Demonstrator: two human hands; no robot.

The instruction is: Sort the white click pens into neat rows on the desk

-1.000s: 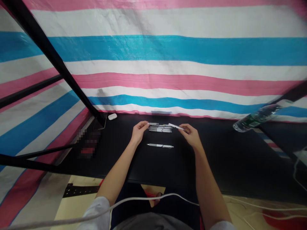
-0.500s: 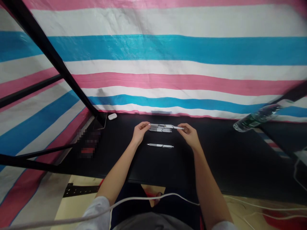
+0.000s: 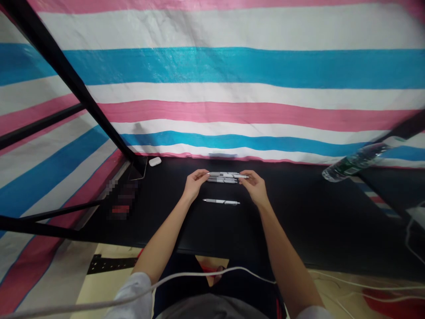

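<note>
Several white-and-grey pens (image 3: 223,178) lie side by side in a bundle on the black table (image 3: 219,230). At the bundle's left end, my left hand (image 3: 195,182) pinches the pen tips between thumb and fingers. My right hand (image 3: 254,184) has its fingers closed on the far end of one pen (image 3: 237,176), which sticks out to the right on top of the others. Nearer to me, a single pen (image 3: 221,202) lies apart from the bundle, roughly parallel to it. The fingers partly hide the pen ends.
A white earbud case (image 3: 155,161) sits at the back left, near a dark phone-like object (image 3: 138,168). A clear plastic bottle (image 3: 355,164) lies at the right. Black frame bars (image 3: 66,71) and a striped sheet (image 3: 232,66) bound the table. A white cable (image 3: 199,274) crosses in front of me.
My right hand has moved left, carrying its pen in over the bundle so that it overlaps the others more. My left hand stays at the left ends.
</note>
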